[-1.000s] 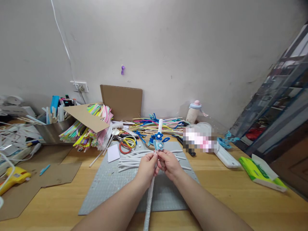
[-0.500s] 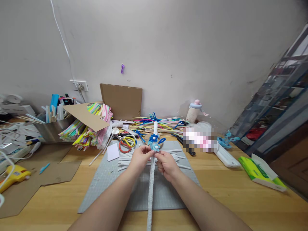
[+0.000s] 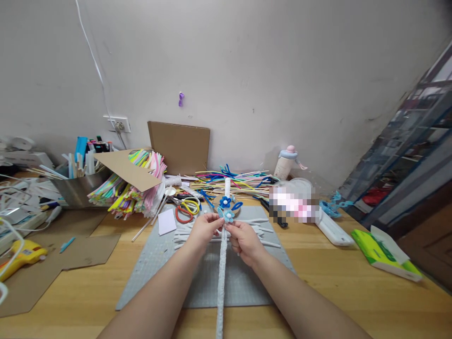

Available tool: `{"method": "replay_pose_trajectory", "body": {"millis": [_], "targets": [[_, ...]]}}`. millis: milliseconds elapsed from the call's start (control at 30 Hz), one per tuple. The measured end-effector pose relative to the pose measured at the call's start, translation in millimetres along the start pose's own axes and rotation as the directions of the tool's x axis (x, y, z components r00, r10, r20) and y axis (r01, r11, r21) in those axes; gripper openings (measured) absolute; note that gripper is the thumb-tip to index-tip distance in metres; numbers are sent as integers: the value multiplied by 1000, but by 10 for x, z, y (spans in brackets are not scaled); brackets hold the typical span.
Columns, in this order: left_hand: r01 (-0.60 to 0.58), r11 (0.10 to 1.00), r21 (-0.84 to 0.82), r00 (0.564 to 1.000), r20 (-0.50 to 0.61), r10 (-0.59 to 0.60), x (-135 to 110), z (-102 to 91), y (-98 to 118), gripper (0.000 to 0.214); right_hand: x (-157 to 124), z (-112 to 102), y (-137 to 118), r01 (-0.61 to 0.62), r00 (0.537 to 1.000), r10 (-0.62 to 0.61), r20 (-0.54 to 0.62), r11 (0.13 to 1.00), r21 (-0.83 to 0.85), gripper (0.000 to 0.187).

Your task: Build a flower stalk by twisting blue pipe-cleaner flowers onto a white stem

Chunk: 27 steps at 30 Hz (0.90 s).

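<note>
A long white fuzzy rod (image 3: 221, 278) runs from the near edge up to a white wrapped end (image 3: 227, 187). A dark blue pipe-cleaner flower (image 3: 225, 202) and a light blue pipe-cleaner flower (image 3: 229, 215), both with white centres, sit along its upper part. My left hand (image 3: 205, 229) is closed in a pinch just left of the light blue flower. From the right, my right hand (image 3: 246, 241) pinches the rod right under that flower. The exact contact of the fingertips is partly hidden. A dark blue loop (image 3: 237, 206) sticks out to the right of the flowers.
White pipe-cleaner pieces (image 3: 181, 235) lie on the grey cutting mat (image 3: 148, 278) behind my hands. Scissors (image 3: 184, 214) and a white card stack (image 3: 166, 221) are to the left. A yellow glue gun (image 3: 26, 254) lies far left; a green tissue pack (image 3: 384, 254) is at right.
Both hands stay on the rod below the flowers, with only a slight shift of the fingers. The whole view has drifted a little.
</note>
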<state>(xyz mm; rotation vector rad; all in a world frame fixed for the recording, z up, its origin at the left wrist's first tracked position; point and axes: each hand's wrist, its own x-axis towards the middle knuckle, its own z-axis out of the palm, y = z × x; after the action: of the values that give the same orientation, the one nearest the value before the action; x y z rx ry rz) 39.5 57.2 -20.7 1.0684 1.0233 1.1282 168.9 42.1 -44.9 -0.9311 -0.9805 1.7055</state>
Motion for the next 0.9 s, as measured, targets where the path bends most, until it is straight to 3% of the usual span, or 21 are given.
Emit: {"method": "replay_pose_trajectory", "body": {"millis": [300, 900], "targets": [[126, 974, -187, 992, 7, -126, 16, 2, -32, 27, 15, 10, 29, -8, 999, 8, -45, 1000, 5, 28], [88, 981, -174, 995, -27, -95, -29, 63, -28, 26, 11, 4, 34, 9, 999, -8, -49, 1000, 18, 27]]}}
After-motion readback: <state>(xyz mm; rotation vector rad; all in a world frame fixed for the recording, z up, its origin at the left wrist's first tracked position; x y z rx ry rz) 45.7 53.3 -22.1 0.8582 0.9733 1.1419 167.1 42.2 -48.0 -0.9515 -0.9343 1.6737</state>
